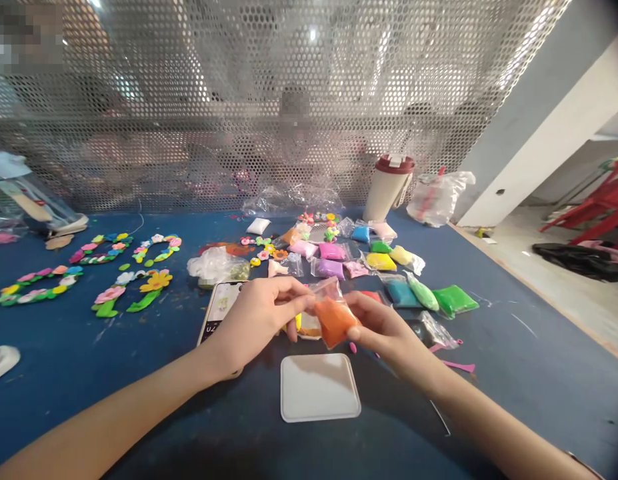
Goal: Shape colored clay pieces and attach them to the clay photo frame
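My left hand and my right hand both pinch a clear plastic packet of orange modelling clay above the blue table. The left fingers hold its upper edge, and the right fingers press its right side. Below the hands lies a white square plastic board, not touched. A smartphone lies partly under my left hand. Just past the packet, several clay packets in blue, green, yellow, purple and pink are scattered, and my hands hide some items beneath them.
Clay flower garlands and a clay flower spray lie at the left. A lidded cream cup and a plastic bag stand at the back, before a perforated metal screen. The table edge runs down the right side.
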The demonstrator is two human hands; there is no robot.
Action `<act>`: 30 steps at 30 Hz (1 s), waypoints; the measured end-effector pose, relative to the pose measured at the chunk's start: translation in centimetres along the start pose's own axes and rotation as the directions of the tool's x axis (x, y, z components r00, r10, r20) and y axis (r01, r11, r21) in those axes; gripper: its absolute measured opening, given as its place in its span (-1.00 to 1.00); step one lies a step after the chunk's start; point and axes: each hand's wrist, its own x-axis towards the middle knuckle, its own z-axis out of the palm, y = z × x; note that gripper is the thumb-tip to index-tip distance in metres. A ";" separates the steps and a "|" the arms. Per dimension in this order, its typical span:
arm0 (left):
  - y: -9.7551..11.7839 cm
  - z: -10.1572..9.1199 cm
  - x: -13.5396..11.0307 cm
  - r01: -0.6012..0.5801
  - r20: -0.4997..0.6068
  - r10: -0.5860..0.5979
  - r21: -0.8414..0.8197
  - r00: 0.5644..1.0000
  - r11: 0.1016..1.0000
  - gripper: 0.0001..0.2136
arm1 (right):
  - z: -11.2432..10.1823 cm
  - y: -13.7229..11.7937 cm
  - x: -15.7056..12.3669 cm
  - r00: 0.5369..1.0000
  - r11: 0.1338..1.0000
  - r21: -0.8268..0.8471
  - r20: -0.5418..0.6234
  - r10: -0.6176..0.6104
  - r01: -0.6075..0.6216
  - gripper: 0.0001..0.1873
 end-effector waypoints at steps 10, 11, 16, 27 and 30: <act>-0.5 -1.2 1.3 0.014 0.132 -0.012 -0.014 0.991 1.000 -0.79 | 0.1 0.1 -0.4 0.992 0.996 -0.010 -0.082 0.091 -0.092 -0.76; -0.6 -1.2 1.3 0.039 0.164 -0.035 -0.021 0.986 0.999 -0.81 | 0.1 0.1 -0.5 0.993 0.996 -0.015 -0.079 0.089 -0.090 -0.76; -0.8 -1.5 1.3 0.095 0.235 -0.096 0.015 0.967 0.995 -0.83 | 0.1 0.3 -0.5 0.994 0.996 -0.033 -0.068 0.081 -0.084 -0.73; -0.8 -2.5 1.2 0.095 0.352 -0.106 0.050 0.930 0.994 -0.81 | 0.0 0.5 -0.4 0.994 0.996 -0.016 -0.073 0.085 -0.086 -0.72; -0.9 -2.6 1.3 0.088 0.350 -0.096 0.037 0.932 0.995 -0.82 | 0.0 0.4 -0.5 0.994 0.996 -0.012 -0.075 0.084 -0.085 -0.73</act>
